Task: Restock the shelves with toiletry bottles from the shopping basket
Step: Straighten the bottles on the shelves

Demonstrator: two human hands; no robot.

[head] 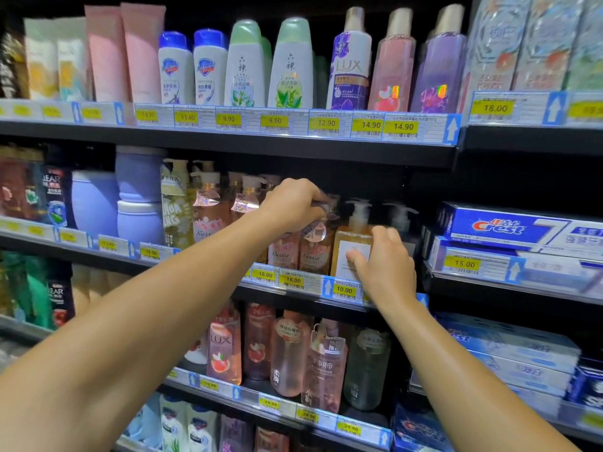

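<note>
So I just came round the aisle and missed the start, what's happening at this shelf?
A person is stocking the middle shelf of a toiletries aisle. The left hand grips the pump top of a pink pump bottle with a round neck tag, standing at the shelf's front edge. The right hand holds the amber pump bottle with a white label beside it. Both bottles stand upright. No basket is in view.

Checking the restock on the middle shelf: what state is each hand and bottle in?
Left hand: grips the top of a pink pump bottle.
Pink pump bottle: upright on the shelf.
Right hand: holds the amber pump bottle.
Amber pump bottle: upright at the shelf's front edge.
</note>
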